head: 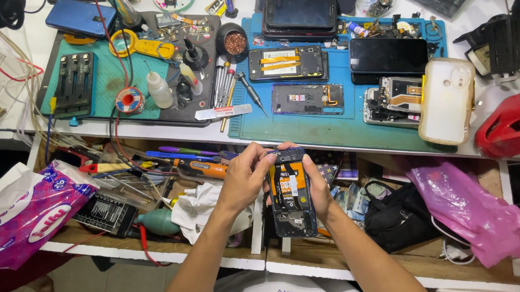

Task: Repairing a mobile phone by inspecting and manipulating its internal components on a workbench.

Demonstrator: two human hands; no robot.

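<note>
An opened phone (pixel 291 193) with its back cover off shows an orange battery and dark frame; it is held upright over the open drawer below the bench edge. My right hand (pixel 317 187) grips its right side. My left hand (pixel 244 177) pinches at the phone's top edge, fingertips on the upper left corner; whether a small tool sits between those fingers cannot be made out.
A blue work mat (pixel 336 127) on the bench carries several dismantled phones, a clear phone case (pixel 446 100) and screwdrivers (pixel 251 93). A green mat (pixel 99 83) with solder spool lies left. The drawer holds tools, a black pouch (pixel 394 213), pink bags (pixel 477 211) and a tissue pack (pixel 26 208).
</note>
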